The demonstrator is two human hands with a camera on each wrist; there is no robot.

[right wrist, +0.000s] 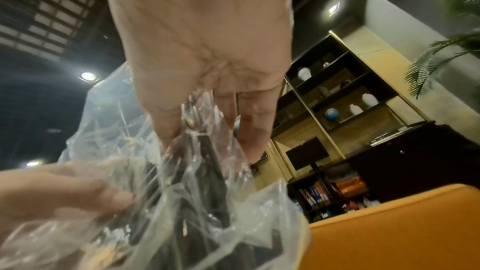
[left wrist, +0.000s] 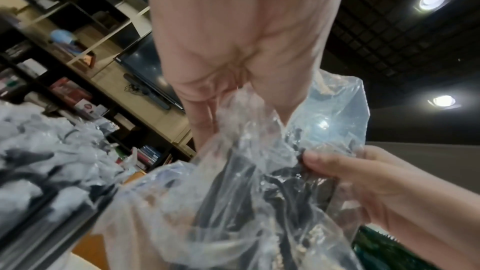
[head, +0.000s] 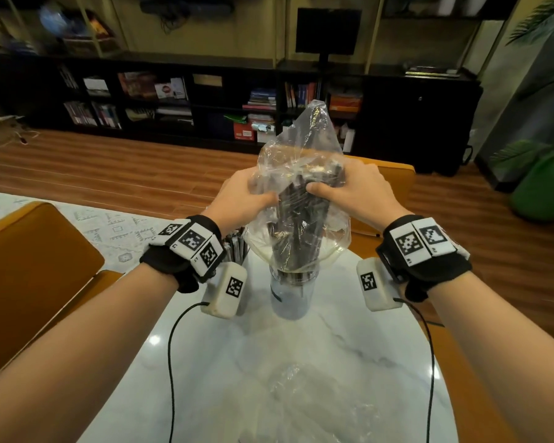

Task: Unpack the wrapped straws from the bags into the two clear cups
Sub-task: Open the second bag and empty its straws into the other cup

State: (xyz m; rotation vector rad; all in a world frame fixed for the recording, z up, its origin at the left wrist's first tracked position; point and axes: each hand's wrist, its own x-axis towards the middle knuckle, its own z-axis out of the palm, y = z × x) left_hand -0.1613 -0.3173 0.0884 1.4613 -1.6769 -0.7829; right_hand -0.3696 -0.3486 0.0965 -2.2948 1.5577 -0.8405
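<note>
Dim, warm room; round recessed ceiling lights (left wrist: 432, 0) flare brightly. White marble tabletop (head: 269, 362) shows a glare spot. Edges bend; wrist views blur.

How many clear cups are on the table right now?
2: one cup under the held bag; another cup, full of straws, mostly hidden behind the left wrist.

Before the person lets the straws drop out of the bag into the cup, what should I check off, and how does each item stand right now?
1. Left hand grips the bag: ok.
2. Right hand grips the bag and the straws through it: ok.
3. Bag mouth sits over the cup: ok.
4. Cup stands upright on the table: ok.
5. Room left in the cup: cannot tell.
6. Second cup already holds straws: ok.
</note>
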